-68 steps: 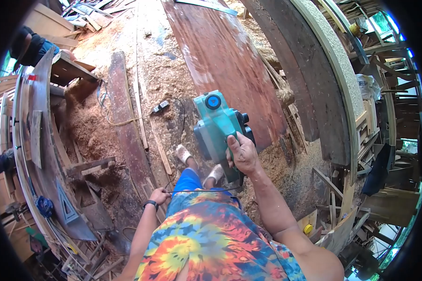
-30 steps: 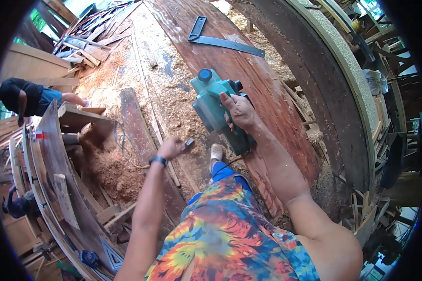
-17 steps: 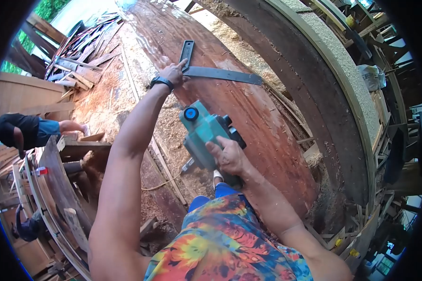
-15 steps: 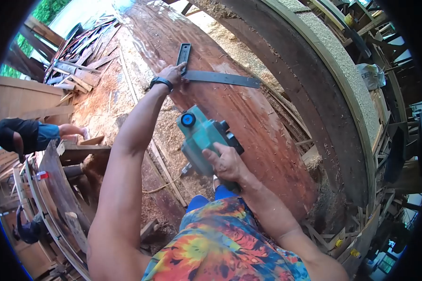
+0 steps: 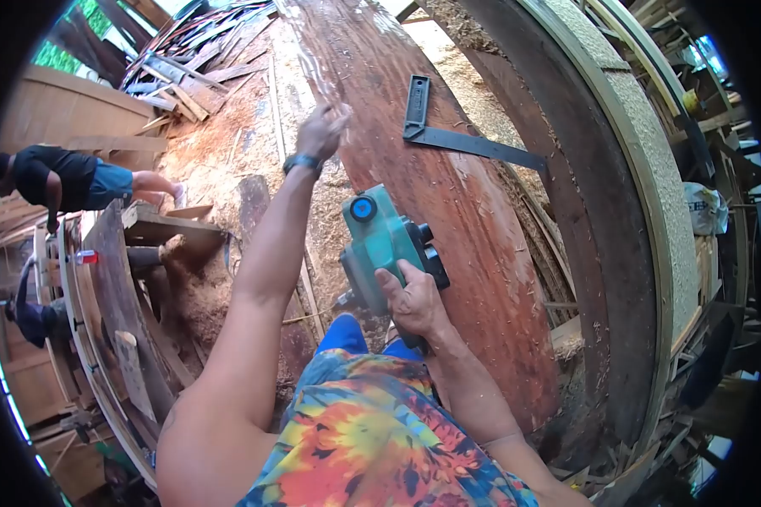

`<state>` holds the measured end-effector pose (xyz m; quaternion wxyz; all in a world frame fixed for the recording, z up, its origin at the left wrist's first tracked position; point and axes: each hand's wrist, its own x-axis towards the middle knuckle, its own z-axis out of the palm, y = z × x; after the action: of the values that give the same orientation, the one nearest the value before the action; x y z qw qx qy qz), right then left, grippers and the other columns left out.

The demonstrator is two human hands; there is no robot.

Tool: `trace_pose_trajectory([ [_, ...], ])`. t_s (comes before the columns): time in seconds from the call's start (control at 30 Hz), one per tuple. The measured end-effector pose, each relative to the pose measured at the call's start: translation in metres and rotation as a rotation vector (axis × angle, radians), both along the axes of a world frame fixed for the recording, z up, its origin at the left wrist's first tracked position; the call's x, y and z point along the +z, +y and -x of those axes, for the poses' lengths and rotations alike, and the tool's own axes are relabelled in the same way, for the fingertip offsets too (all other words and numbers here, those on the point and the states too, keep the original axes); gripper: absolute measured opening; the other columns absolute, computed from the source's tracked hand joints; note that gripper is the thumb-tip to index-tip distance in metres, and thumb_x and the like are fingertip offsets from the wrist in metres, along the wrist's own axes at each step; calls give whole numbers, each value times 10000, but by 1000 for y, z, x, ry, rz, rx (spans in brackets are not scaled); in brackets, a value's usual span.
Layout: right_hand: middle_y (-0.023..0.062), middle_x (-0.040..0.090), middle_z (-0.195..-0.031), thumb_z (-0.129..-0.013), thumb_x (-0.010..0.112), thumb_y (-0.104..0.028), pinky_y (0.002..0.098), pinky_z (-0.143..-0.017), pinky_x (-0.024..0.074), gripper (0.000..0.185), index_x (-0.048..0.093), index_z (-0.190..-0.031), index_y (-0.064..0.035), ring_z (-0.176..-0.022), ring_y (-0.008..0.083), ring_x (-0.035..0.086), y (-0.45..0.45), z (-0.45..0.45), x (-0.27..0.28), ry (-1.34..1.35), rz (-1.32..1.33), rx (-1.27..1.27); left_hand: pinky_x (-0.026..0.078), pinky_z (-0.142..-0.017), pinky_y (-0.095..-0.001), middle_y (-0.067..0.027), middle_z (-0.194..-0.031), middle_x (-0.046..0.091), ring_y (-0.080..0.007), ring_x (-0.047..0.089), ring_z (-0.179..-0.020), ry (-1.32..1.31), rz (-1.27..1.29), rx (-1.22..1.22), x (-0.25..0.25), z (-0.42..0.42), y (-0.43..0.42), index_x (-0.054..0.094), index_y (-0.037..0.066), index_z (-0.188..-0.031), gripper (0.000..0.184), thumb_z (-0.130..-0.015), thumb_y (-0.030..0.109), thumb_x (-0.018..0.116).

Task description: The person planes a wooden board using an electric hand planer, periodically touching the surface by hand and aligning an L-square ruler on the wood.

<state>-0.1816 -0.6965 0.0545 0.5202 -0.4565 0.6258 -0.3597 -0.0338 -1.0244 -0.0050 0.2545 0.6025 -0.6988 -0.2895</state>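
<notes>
My right hand is wrapped around the handle of a green electric hand planer, held above the near part of a broad reddish-brown plank. A blue-centred knob shows at the planer's front. Over the plank's left edge is my left hand, slightly blurred, with its fingers stretched out and nothing in them. To its right, apart from it, a try square with a dark handle lies on the plank. Its metal blade reaches past the plank's right edge.
A long dark curved timber runs along the right side. Scrap wood is heaped at the upper left, beside sawdust-covered ground. Another person stands at the left, near stacked boards. A pale sack sits at the far right.
My left hand has let go of the try square, which now lies farther right on the plank. My right hand still grips the planer. The view has shifted, moving the scene rightward.
</notes>
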Motion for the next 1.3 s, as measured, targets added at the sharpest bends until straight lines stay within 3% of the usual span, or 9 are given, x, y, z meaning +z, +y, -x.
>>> trace_pose_trajectory([
  [0.2, 261, 588, -699, -966, 591, -594, 443, -628, 486, 640, 590, -894, 42, -652, 358, 629, -59, -9, -8, -26, 75, -8, 574, -798, -434, -208, -986, 754, -337, 728, -880, -52, -761, 80, -119, -125, 145, 719, 1, -1167, 417, -901, 314, 651],
  [0.33, 271, 587, -732, -971, 571, -609, 449, -653, 487, 667, 588, -896, 54, -697, 351, 637, -106, -14, -13, -4, 56, -1, 507, -981, -404, -220, -1208, 662, -349, 641, -1119, -51, -957, -463, -120, -100, 232, 642, 53, -1309, 535, -823, 256, 735],
  [0.4, 182, 573, -668, -973, 569, -609, 393, -579, 471, 639, 592, -921, 28, -613, 254, 606, -132, -18, -14, -29, 58, -8, 447, -1082, -447, -232, -1488, 502, -369, 511, -1343, 116, -1065, -570, -132, -77, 259, 519, 92, -1462, 769, -754, 201, 799],
  [0.5, 2, 529, -571, -985, 551, -607, 257, -423, 419, 560, 591, -994, -49, -443, 84, 511, -172, -23, -4, -131, -22, 6, 421, -1108, -404, -196, -1488, 518, -313, 517, -1346, 445, -1015, -710, -169, -42, 277, 358, 145, -1571, 968, -712, 168, 803],
  [0.53, 6, 535, -570, -986, 557, -601, 265, -429, 421, 566, 602, -992, -36, -451, 85, 517, -185, -25, -1, -143, -35, 0, 428, -1101, -395, -181, -1458, 550, -297, 545, -1318, 243, -1172, -746, -111, -28, 250, 383, 145, -1557, 931, -710, 143, 769],
  [0.63, 11, 546, -570, -989, 565, -588, 276, -439, 426, 575, 622, -994, -16, -467, 85, 529, -228, -31, 2, -178, -71, -18, 518, -882, -419, -129, -1244, 694, -273, 670, -1056, 368, -859, -1024, -184, -31, 233, 676, 78, -1256, 552, -741, 238, 794],
  [0.73, -7, 535, -577, -984, 553, -606, 259, -434, 426, 572, 615, -1007, -38, -467, 76, 525, -272, -37, 6, -190, -90, -23, 516, -896, -419, -145, -1113, 732, -298, 691, -993, 61, -928, -1146, -182, -51, 170, 731, 55, -1089, 394, -777, 296, 740],
  [1.17, 28, 532, -590, -966, 519, -655, 256, -405, 426, 647, 578, -1004, -12, -435, 110, 521, -482, -65, 8, -172, -125, -108, 510, -867, -429, -184, -1059, 719, -329, 676, -1001, -33, -917, -912, -155, -209, -74, 697, 60, -1120, 502, -862, 490, 675],
  [1.3, 18, 524, -570, -997, 511, -614, 270, -393, 418, 589, 584, -975, -30, -418, 112, 513, -553, -71, 1, -178, -106, -124, 514, -843, -407, -172, -994, 729, -288, 684, -952, 91, -942, -771, -149, -221, -121, 685, 38, -1063, 389, -878, 379, 716],
])
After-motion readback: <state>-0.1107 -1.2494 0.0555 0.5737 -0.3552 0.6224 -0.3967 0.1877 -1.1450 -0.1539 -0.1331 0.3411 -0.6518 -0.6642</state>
